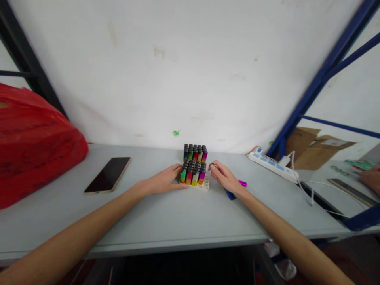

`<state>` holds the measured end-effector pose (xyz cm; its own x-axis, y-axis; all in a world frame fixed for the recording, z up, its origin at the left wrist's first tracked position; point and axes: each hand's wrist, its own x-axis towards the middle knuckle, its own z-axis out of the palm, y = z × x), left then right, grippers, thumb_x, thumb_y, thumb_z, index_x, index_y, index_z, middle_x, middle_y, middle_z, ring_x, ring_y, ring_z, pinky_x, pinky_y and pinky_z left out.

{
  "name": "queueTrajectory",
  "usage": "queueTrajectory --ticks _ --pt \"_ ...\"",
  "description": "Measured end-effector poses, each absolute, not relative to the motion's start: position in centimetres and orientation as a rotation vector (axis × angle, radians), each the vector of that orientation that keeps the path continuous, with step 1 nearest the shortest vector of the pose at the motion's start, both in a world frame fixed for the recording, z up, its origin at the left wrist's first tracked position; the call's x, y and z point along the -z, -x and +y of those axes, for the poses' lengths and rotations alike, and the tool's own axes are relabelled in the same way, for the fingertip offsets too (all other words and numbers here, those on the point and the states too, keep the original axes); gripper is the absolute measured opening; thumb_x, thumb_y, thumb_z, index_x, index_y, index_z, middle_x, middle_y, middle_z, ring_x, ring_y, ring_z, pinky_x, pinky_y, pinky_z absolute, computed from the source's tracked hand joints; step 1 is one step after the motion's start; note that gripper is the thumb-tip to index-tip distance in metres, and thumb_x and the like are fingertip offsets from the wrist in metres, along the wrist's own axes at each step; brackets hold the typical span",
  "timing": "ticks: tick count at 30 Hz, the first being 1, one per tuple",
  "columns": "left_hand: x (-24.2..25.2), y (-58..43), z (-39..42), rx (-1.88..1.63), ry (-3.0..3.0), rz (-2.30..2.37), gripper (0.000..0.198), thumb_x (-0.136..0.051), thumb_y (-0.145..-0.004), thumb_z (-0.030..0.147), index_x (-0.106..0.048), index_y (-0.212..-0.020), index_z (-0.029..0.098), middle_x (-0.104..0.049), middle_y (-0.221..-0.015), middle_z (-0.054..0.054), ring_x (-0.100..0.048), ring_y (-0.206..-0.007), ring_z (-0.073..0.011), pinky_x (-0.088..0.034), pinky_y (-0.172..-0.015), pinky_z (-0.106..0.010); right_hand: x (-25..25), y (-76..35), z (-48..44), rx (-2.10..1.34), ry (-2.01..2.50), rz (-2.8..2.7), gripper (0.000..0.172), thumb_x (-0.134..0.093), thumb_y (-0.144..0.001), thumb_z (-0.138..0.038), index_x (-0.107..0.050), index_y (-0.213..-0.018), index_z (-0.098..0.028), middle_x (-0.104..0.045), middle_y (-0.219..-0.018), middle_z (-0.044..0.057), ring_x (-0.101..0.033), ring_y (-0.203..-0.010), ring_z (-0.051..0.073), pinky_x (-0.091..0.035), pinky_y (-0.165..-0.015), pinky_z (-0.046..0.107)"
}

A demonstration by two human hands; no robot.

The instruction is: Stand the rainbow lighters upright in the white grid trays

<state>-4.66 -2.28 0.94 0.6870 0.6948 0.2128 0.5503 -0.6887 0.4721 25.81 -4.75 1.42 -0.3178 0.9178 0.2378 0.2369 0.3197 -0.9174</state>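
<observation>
Several colourful lighters with black tops (192,173) stand upright in rows in a pale tray with round holes (206,185). A second group of lighters (195,152) stands just behind, near the wall. At the tray's left side, my left hand (168,179) has its thumb and fingers apart around the corner. My right hand (222,176) is just right of the tray, fingers curled with the tips together at something dark and small that I cannot make out. Under and beside that hand lie a blue lighter (230,194) and a purple one (242,183).
A dark-screened phone (108,175) lies on the grey table (166,221) at the left, beside a large red bag (35,142). To the right are a white power strip (273,166) with cables, a blue frame (314,87), cardboard boxes (311,148) and another person's hand (371,180).
</observation>
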Motion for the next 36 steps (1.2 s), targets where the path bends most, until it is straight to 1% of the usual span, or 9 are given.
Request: queueTrajectory --ticks 6,12,18,20,23,26,30,33,36 --pt "-1.4 4.5 -2.5 -0.496 -2.53 0.996 0.082 -0.066 -0.097 0.073 -0.05 -0.158 0.022 -0.056 -0.16 -0.014 -0.055 -0.146 -0.0359 -0.041 -0.127 -0.044 -1.1 -24.4 -4.9 -1.134 1.16 -1.641 0.069 -0.038 -0.098 -0.082 -0.04 -0.06 -0.025 -0.027 -0.052 -0.007 -0.026 -0.048 0.011 -0.023 -0.048 0.028" --pt "-1.3 4.6 -2.4 -0.476 -2.543 1.015 0.081 -0.065 -0.098 0.071 -0.048 -0.16 0.022 -0.054 -0.161 -0.014 -0.053 -0.148 -0.0347 -0.039 -0.128 -0.044 -0.6 -24.4 -4.9 -1.124 1.208 -1.605 0.057 -0.037 -0.1 -0.065 -0.037 -0.058 -0.026 -0.029 -0.048 -0.006 -0.024 -0.043 0.011 -0.023 -0.043 0.027" --pt "-1.3 4.6 -2.4 -0.493 -2.541 1.002 0.081 -0.065 -0.097 0.072 -0.05 -0.158 0.021 -0.056 -0.16 -0.014 -0.055 -0.146 -0.036 -0.041 -0.127 -0.044 -1.0 -24.3 -4.8 -1.166 1.202 -1.588 0.064 -0.036 -0.099 -0.078 -0.042 -0.064 -0.025 -0.026 -0.052 -0.008 -0.023 -0.045 0.01 -0.022 -0.044 0.027" --pt "-1.3 4.6 -2.4 -0.499 -2.533 0.993 0.082 -0.066 -0.097 0.071 -0.048 -0.159 0.022 -0.055 -0.161 -0.014 -0.055 -0.147 -0.0361 -0.041 -0.127 -0.046 -1.5 -24.5 -5.0 -1.143 1.144 -1.616 0.066 -0.034 -0.1 -0.083 -0.051 -0.075 -0.023 -0.03 -0.058 -0.008 -0.026 -0.047 0.011 -0.024 -0.045 0.026" --pt "-1.4 4.6 -2.5 -0.513 -2.528 0.983 0.081 -0.067 -0.097 0.07 -0.049 -0.159 0.022 -0.056 -0.16 -0.014 -0.055 -0.146 -0.0363 -0.041 -0.127 -0.046 -2.6 -25.1 -5.6 -0.964 1.077 -1.781 0.061 -0.036 -0.104 -0.079 -0.057 -0.092 -0.023 -0.046 -0.067 -0.005 -0.044 -0.055 0.013 -0.039 -0.053 0.027" --pt "-1.3 4.6 -2.5 -0.511 -2.515 0.997 0.08 -0.068 -0.096 0.069 -0.051 -0.158 0.022 -0.058 -0.158 -0.014 -0.056 -0.145 -0.0363 -0.043 -0.126 -0.046 -3.7 -25.6 -6.3 -0.637 1.06 -2.023 0.051 -0.045 -0.107 -0.069 -0.059 -0.092 -0.022 -0.06 -0.08 0.001 -0.058 -0.07 0.017 -0.049 -0.065 0.029" --pt "-1.2 4.6 -2.4 -0.52 -2.535 0.979 0.079 -0.067 -0.097 0.069 -0.05 -0.158 0.022 -0.057 -0.159 -0.014 -0.055 -0.146 -0.0346 -0.041 -0.127 -0.044 -4.0 -25.8 -6.9 -0.248 0.987 -2.206 0.045 -0.051 -0.108 -0.059 -0.06 -0.085 -0.022 -0.063 -0.079 0.003 -0.058 -0.073 0.017 -0.048 -0.071 0.03" --pt "-1.2 4.6 -2.4 -0.504 -2.535 0.983 0.08 -0.067 -0.096 0.069 -0.049 -0.158 0.021 -0.056 -0.159 -0.015 -0.054 -0.148 -0.0344 -0.04 -0.128 -0.044 -3.6 -25.6 -7.1 -0.252 1.023 -2.204 0.041 -0.054 -0.109 -0.055 -0.061 -0.085 -0.022 -0.064 -0.069 0.0 -0.056 -0.061 0.015 -0.045 -0.063 0.028" --pt "-1.2 4.6 -2.4 -0.505 -2.53 0.981 0.08 -0.067 -0.097 0.069 -0.049 -0.159 0.022 -0.055 -0.16 -0.014 -0.054 -0.148 -0.0346 -0.041 -0.128 -0.045 -3.2 -25.3 -7.3 -0.312 1.009 -2.172 0.037 -0.057 -0.108 -0.056 -0.067 -0.096 -0.022 -0.074 -0.075 0.002 -0.066 -0.064 0.016 -0.049 -0.064 0.027"
